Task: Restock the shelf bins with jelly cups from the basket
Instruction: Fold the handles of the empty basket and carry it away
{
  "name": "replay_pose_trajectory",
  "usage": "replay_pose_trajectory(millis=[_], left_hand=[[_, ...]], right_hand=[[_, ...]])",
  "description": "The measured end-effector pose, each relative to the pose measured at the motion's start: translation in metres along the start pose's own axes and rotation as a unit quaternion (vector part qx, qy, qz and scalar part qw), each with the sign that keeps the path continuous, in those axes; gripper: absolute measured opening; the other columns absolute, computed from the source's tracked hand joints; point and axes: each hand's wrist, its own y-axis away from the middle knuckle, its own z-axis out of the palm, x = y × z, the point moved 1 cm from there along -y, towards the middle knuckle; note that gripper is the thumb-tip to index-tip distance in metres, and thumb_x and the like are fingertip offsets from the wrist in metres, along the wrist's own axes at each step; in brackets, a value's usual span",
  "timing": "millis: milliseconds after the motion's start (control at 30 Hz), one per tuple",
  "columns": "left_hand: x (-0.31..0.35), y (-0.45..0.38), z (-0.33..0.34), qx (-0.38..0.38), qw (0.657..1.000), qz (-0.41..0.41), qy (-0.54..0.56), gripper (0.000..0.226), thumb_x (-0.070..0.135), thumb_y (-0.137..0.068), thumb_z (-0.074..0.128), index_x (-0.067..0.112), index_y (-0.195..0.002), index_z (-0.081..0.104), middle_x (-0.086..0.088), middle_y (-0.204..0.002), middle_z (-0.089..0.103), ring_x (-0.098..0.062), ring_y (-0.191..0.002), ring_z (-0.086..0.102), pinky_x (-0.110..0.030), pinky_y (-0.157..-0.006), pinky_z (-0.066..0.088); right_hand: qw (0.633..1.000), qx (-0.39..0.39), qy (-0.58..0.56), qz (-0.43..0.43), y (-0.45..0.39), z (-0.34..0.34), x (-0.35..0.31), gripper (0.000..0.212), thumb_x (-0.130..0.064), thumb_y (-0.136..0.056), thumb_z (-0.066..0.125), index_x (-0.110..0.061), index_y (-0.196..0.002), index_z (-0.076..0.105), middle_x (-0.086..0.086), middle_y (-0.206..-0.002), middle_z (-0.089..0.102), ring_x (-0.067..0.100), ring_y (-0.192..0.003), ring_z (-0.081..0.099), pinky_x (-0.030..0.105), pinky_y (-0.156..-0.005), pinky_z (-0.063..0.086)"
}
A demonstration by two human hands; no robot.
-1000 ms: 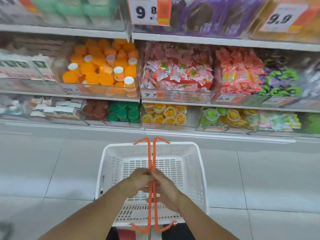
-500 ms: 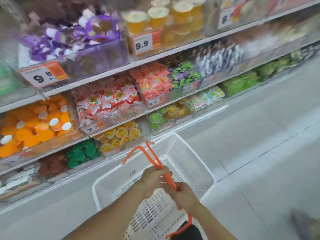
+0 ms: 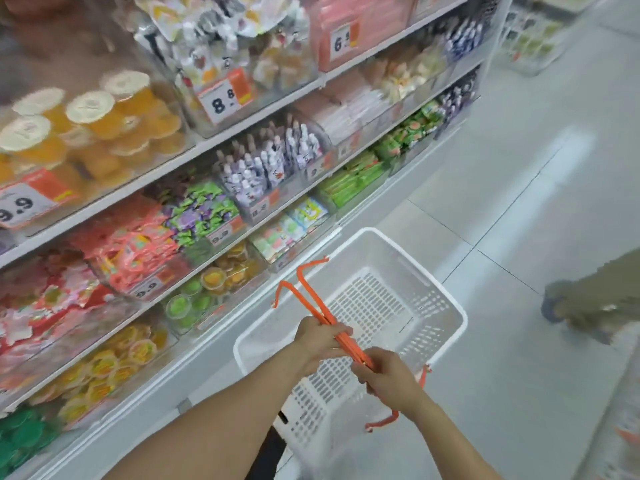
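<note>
Jelly cups [image 3: 214,281] are seen only in the shelf bins [image 3: 194,306], to the left of both hands and a little above them; the basket [image 3: 446,306] under the hands shows only its white perforated floor, and I can see no cup inside it. Both hands are closed around the two orange handles [image 3: 325,306], which are pressed together over the basket. The left hand [image 3: 320,337] grips them at the farther part, and the right hand [image 3: 389,375] grips them just behind it, nearer to the body.

I judge the basket to be light now, because it looks empty, and its plastic is stiff, so the paired handles are the good place to hold it. It hangs tilted, so loose things could slide to the low side. The cups look small and light, of thin clear plastic with a sealed film lid. They are probably smooth and a little slippery, and the film could tear or dent. It is better to take a cup by its rim or side wall with the fingertips, not to press on the lid.
</note>
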Motion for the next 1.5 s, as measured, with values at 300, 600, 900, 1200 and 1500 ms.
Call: replay_pose_trajectory(millis=[300,600,900,1200,1500], left_hand=[[0.103,-0.13,0.115,-0.085,0.996,-0.022,-0.007,0.023,0.002,-0.096,0.061,-0.006,-0.116,0.052,-0.02,-0.106,0.072,-0.03,-0.088,0.074,-0.039,-0.072,0.062],[0.197,-0.232,0.212,-0.079,0.996,-0.036,-0.035,0.016,0.004,-0.098,0.058,0.01,-0.105,0.045,-0.015,-0.096,0.07,-0.027,-0.076,0.071,-0.039,-0.07,0.062],[0.245,-0.328,0.343,0.044,0.997,-0.038,-0.054,0.022,0.005,-0.093,0.064,0.007,-0.112,0.053,-0.012,-0.091,0.074,-0.025,-0.077,0.073,-0.045,-0.075,0.062],[0.314,-0.415,0.455,0.125,0.99,-0.05,-0.035,0.013,0.005,-0.094,0.059,0.01,-0.106,0.055,-0.017,-0.101,0.072,-0.027,-0.075,0.072,-0.034,-0.063,0.059],[0.361,-0.537,0.487,0.168,0.976,-0.094,-0.1,0.026,0.004,-0.081,0.056,0.015,-0.102,0.046,-0.014,-0.11,0.059,-0.03,-0.081,0.064,-0.04,-0.067,0.06]], right_hand=[[0.994,0.084,0.058,0.039,-0.109,-0.149,-0.03,0.013,-0.012,-0.092,0.064,-0.007,-0.08,0.066,0.0,-0.062,0.063,0.006,-0.05,0.057,0.017,-0.05,0.045],[0.992,-0.01,-0.024,0.121,-0.214,-0.282,-0.071,0.022,-0.029,-0.089,0.069,-0.015,-0.104,0.061,0.008,-0.08,0.071,0.019,-0.063,0.066,0.035,-0.07,0.059],[0.986,-0.102,-0.004,0.132,-0.31,-0.432,-0.047,0.026,-0.021,-0.088,0.072,-0.008,-0.108,0.061,0.012,-0.089,0.073,0.022,-0.077,0.074,0.035,-0.077,0.061],[0.962,-0.155,-0.112,0.193,-0.417,-0.559,-0.058,0.027,-0.015,-0.085,0.072,-0.005,-0.11,0.067,0.014,-0.103,0.073,0.031,-0.098,0.071,0.035,-0.081,0.056],[0.97,0.058,0.086,0.218,-0.541,-0.769,-0.055,0.048,-0.048,-0.098,0.054,-0.013,-0.066,0.058,0.002,-0.058,0.058,0.019,-0.057,0.055,0.027,-0.056,0.044]])
